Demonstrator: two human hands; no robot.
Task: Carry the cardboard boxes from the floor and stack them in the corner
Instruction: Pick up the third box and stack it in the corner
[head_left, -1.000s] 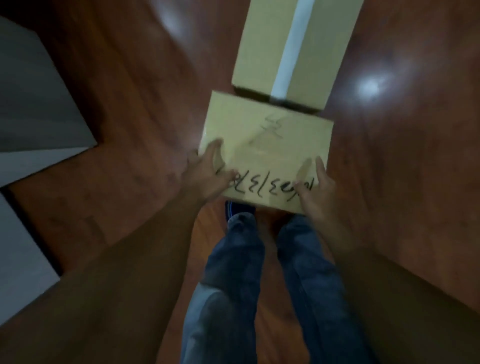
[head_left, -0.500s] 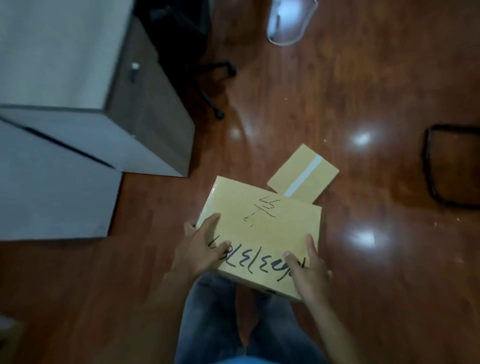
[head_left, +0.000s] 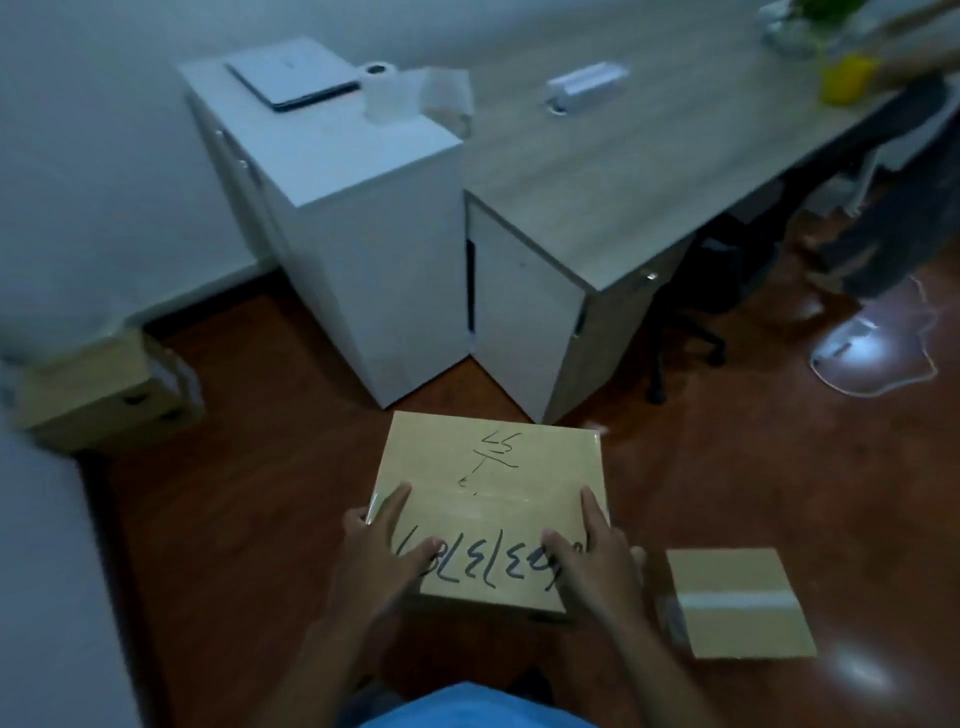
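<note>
A marked box is sitting near centre, with the left hand and right hand lying on its near corners. A taped box is lying on the floor just right. Far left (in the corner) another box is resting. A cabinet is standing beyond, a desk touching its right.

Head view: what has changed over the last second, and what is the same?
The view has swung up from the floor to the room: a white cabinet, a desk and boxes by the wall now show. The taped box, earlier just beyond the held box, now lies on the floor to its right. Unchanged: the left hand and right hand still grip the marked box at its near corners.
</note>
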